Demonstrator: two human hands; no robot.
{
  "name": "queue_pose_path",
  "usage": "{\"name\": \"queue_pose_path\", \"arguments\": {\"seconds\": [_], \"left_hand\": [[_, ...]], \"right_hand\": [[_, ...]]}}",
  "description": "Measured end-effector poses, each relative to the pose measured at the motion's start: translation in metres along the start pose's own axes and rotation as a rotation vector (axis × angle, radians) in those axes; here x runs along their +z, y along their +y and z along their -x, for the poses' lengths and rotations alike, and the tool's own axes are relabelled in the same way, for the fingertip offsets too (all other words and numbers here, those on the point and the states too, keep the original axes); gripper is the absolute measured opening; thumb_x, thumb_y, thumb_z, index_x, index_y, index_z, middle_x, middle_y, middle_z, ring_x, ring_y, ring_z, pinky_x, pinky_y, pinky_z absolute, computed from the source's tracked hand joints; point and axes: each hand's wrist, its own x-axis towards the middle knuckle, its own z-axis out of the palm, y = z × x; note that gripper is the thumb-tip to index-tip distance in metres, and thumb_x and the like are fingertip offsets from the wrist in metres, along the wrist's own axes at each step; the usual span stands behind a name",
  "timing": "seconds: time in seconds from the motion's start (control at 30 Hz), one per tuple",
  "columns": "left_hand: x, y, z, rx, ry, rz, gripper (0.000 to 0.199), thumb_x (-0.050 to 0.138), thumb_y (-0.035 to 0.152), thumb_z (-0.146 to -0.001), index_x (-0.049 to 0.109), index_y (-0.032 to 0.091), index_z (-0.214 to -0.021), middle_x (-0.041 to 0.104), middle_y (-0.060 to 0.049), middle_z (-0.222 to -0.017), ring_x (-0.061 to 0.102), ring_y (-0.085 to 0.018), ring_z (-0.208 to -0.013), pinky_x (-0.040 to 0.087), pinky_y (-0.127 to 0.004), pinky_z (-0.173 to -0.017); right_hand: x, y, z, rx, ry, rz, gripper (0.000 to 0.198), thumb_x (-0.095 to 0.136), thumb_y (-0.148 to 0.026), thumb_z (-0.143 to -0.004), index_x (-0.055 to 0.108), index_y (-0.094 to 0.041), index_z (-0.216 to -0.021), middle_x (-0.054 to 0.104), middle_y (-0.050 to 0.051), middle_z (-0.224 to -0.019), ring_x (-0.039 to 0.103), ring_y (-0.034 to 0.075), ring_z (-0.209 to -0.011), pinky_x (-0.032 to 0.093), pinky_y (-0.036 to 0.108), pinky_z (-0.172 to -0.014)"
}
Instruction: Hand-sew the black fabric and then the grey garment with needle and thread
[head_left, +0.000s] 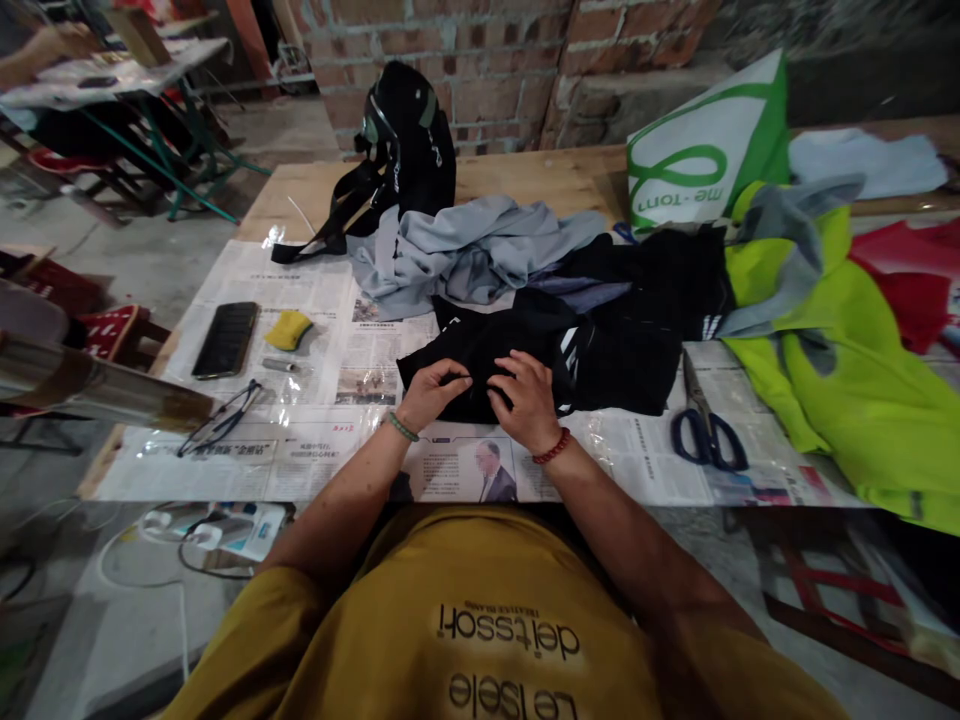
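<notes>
A black garment (495, 340) with white stripes lies bunched on the newspaper-covered table in front of me. My left hand (435, 395), wearing a green bead bracelet, is at its near left part, thumb and forefinger pinched together on the black cloth. My right hand (527, 402), with a red bead bracelet, rests on the same garment just to the right. Its fingers are bent a little and spread over the fabric. Whether anything small sits between the fingertips cannot be made out. Blue-handled scissors (706, 435) lie to the right of the garment.
Left on the newspaper are a phone (225, 340), a yellow sponge (288, 330) and glasses (221, 418). A metal tube (105, 380) juts in there. Behind lie grey cloth (472, 250), a black backpack (412, 140) and a white-green bag (705, 145). Neon-yellow clothing (862, 370) covers the right side.
</notes>
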Motion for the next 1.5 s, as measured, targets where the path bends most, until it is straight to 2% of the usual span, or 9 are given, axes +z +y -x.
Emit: {"name": "queue_pose_path", "arguments": {"seconds": [0.2,0.3,0.53,0.73,0.97,1.27,1.37,1.43,1.5], "left_hand": [[0.002,-0.001,0.000,0.026,-0.036,-0.007,0.015,0.063,0.030,-0.074,0.063,0.016,-0.078,0.060,0.002,-0.070,0.051,-0.010,-0.065,0.042,-0.022,-0.063],[0.003,-0.001,-0.001,0.028,-0.040,-0.007,0.014,0.062,0.029,-0.074,0.064,0.016,-0.079,0.061,0.002,-0.072,0.053,-0.011,-0.068,0.043,-0.023,-0.065],[0.007,0.000,-0.002,0.043,-0.086,-0.010,0.015,0.062,0.030,-0.074,0.065,0.016,-0.078,0.061,0.001,-0.073,0.052,-0.011,-0.069,0.042,-0.023,-0.068],[0.011,-0.002,-0.004,0.045,-0.089,-0.035,0.017,0.062,0.031,-0.075,0.064,0.015,-0.079,0.060,0.001,-0.073,0.050,-0.010,-0.067,0.041,-0.022,-0.065],[0.014,-0.004,-0.004,0.055,-0.058,-0.154,0.012,0.060,0.026,-0.077,0.063,0.015,-0.079,0.057,0.002,-0.070,0.047,-0.009,-0.063,0.038,-0.021,-0.061],[0.011,-0.004,-0.005,0.040,-0.114,-0.024,0.013,0.061,0.028,-0.076,0.061,0.015,-0.077,0.056,0.002,-0.071,0.048,-0.009,-0.067,0.040,-0.021,-0.066],[0.012,-0.003,-0.004,0.052,-0.119,-0.049,0.012,0.061,0.027,-0.077,0.061,0.015,-0.078,0.056,0.003,-0.070,0.047,-0.009,-0.065,0.039,-0.021,-0.064],[0.013,-0.003,-0.004,0.059,-0.116,-0.060,0.012,0.061,0.027,-0.077,0.061,0.015,-0.078,0.056,0.003,-0.070,0.047,-0.009,-0.065,0.039,-0.021,-0.064],[0.013,-0.002,-0.003,0.057,-0.112,-0.055,0.012,0.061,0.027,-0.077,0.061,0.015,-0.078,0.057,0.002,-0.071,0.048,-0.009,-0.066,0.040,-0.022,-0.066]], "right_hand": [[0.005,-0.007,0.003,-0.117,0.044,-0.051,0.021,0.056,-0.028,-0.083,0.062,-0.022,-0.102,0.060,0.009,-0.115,0.047,0.028,-0.120,0.036,0.045,-0.097],[0.010,-0.007,0.003,-0.161,0.078,-0.051,0.016,0.057,-0.029,-0.084,0.062,-0.022,-0.098,0.063,0.007,-0.111,0.048,0.026,-0.118,0.037,0.044,-0.095],[0.016,-0.005,0.000,-0.105,0.107,-0.102,0.007,0.053,-0.020,-0.086,0.060,-0.021,-0.087,0.066,0.006,-0.101,0.053,0.023,-0.112,0.038,0.041,-0.092],[0.018,-0.006,0.000,0.029,0.208,-0.226,0.007,0.048,-0.017,-0.086,0.053,-0.020,-0.083,0.064,0.006,-0.089,0.058,0.019,-0.087,0.043,0.036,-0.081],[0.010,-0.006,-0.002,0.008,0.278,-0.284,0.008,0.045,-0.016,-0.088,0.052,-0.021,-0.087,0.063,0.007,-0.092,0.058,0.019,-0.091,0.044,0.038,-0.083],[0.013,-0.006,-0.002,0.190,0.114,-0.465,0.003,0.056,-0.023,-0.084,0.056,-0.022,-0.086,0.063,0.001,-0.080,0.060,0.015,-0.076,0.049,0.030,-0.073],[0.014,-0.004,-0.003,0.287,0.086,-0.543,0.027,0.059,-0.024,-0.080,0.056,-0.023,-0.106,0.064,-0.001,-0.077,0.061,0.014,-0.075,0.049,0.030,-0.077],[0.013,-0.003,-0.004,0.344,0.053,-0.596,0.034,0.060,-0.024,-0.078,0.056,-0.023,-0.112,0.065,-0.002,-0.076,0.061,0.014,-0.073,0.049,0.030,-0.078],[0.013,-0.001,-0.005,0.372,0.013,-0.631,0.023,0.060,-0.025,-0.078,0.062,-0.023,-0.101,0.066,-0.001,-0.079,0.062,0.014,-0.075,0.049,0.030,-0.077]]}}
